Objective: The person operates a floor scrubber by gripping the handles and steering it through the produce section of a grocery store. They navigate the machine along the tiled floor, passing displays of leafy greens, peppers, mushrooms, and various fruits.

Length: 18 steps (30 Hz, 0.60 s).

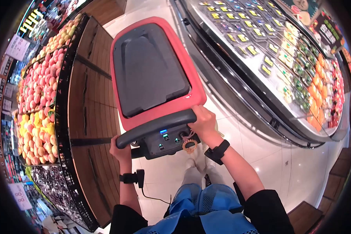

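A red and dark grey machine, by its look a walk-behind floor scrubber (154, 66), stands in front of me on the tiles. My left hand (120, 150) is closed around the left end of its curved dark handlebar (158, 126). Around the right end, my right hand (204, 121) is wrapped, knuckles up. Just below the bar is a control panel (166, 141) with blue and green lights. A coiled tan key ring (190, 146) hangs at the panel's right side, near my right wrist. The undersides of both grips are hidden.
On the left runs a wood-sided fruit stand (91, 97) with peaches (43, 78) and dark fruit (56, 191), close beside the machine. A curved chilled display case (238, 74) with packaged produce borders the right. Shiny tiled floor (257, 140) lies between them; wooden boxes (306, 216) sit lower right.
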Motion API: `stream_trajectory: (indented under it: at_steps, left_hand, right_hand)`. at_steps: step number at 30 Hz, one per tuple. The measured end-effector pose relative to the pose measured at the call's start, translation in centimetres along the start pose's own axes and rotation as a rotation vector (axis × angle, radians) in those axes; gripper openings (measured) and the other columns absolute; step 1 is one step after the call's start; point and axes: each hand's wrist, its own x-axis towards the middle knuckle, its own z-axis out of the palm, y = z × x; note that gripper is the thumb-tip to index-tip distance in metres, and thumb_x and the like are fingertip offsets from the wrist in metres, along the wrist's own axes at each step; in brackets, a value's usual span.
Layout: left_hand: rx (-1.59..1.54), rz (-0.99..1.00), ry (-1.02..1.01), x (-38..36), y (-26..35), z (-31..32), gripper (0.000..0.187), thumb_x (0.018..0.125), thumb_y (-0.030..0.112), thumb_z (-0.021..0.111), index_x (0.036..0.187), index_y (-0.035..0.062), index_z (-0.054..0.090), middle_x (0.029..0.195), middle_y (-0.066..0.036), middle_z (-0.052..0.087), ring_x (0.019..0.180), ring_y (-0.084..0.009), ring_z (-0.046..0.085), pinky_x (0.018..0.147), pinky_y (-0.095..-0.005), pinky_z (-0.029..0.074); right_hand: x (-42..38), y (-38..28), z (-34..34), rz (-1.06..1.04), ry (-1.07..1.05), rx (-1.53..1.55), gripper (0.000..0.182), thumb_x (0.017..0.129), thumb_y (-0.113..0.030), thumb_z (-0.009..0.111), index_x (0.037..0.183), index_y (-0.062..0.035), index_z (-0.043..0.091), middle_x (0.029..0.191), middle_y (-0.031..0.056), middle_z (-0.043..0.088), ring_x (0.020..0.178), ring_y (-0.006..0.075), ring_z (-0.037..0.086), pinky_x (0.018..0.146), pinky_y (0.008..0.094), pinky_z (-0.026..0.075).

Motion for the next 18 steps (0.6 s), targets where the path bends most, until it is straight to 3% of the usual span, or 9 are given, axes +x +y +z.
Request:
stream_trajectory:
  at_steps: [8,15,18]
  left_hand:
    - [-0.017,-0.015,-0.047,6.7,-0.9,4.0,0.03,0.056,-0.003,0.064,0.084,0.0016,0.058,0.069,-0.014,0.059,0.066,-0.0268,0.062,0.064,-0.0303,0.048]
    - [-0.016,0.029,-0.069,13.3,-3.3,8.2,0.035,0.053,0.002,0.067,0.087,0.0043,0.059,0.075,-0.014,0.061,0.068,-0.0299,0.061,0.063,-0.0324,0.048]
    - [-0.033,0.026,-0.088,16.7,-3.9,10.3,0.032,0.055,0.0,0.065,0.086,0.003,0.058,0.072,-0.014,0.06,0.068,-0.0272,0.062,0.065,-0.0298,0.048]
  right_hand:
    - [6.2,1.5,4.3,0.012,0.052,-0.008,0.043,0.04,-0.004,0.071,0.078,-0.0066,0.052,0.067,0.0087,0.051,0.06,0.0284,0.055,0.05,0.0359,0.045]
    - [12.2,2.7,8.7,-0.006,0.102,-0.039,0.042,0.044,-0.002,0.067,0.084,-0.0044,0.056,0.072,0.0114,0.056,0.066,0.0295,0.058,0.056,0.0345,0.047]
    - [15.5,3.6,11.1,-0.007,0.128,-0.046,0.04,0.045,-0.002,0.066,0.083,-0.0041,0.056,0.074,0.0126,0.058,0.068,0.0303,0.059,0.058,0.0344,0.048]
